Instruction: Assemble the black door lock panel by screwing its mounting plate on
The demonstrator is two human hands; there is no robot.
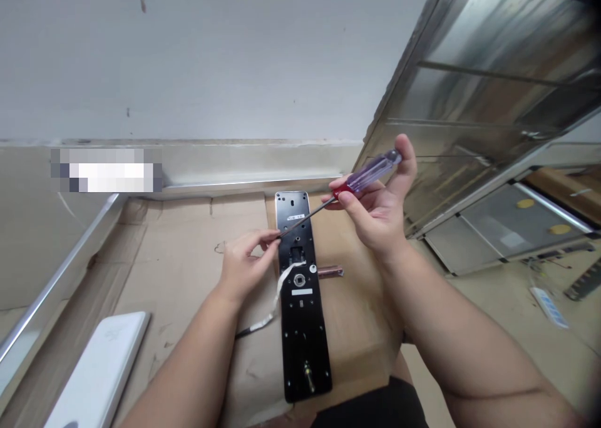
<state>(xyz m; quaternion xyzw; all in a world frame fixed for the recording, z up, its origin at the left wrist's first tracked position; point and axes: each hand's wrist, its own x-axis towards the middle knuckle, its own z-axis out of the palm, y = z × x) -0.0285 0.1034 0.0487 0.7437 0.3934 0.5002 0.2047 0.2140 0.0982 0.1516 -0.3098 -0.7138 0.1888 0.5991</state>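
My right hand (380, 209) grips a screwdriver (373, 173) with a clear purple handle and red collar, held at a slant. Its thin metal shaft slopes down to the left across a long black door lock panel (305, 340). At the panel's left edge my left hand (248, 256) is closed, thumb and fingertips pinched together at the screwdriver's tip. Anything small between those fingertips is hidden. The panel lies lengthwise before me, with screw holes, a round socket and a short metal post. A white ribbon cable (282, 284) runs from its middle slot, ending in a black plug.
Flat cardboard (188, 246) covers the work surface. A white, slab-like casing (98, 368) lies at the lower left. Behind is a pale wall (211, 59); metal-faced panels (479, 71) stand at the right. A power strip (549, 306) rests on the floor.
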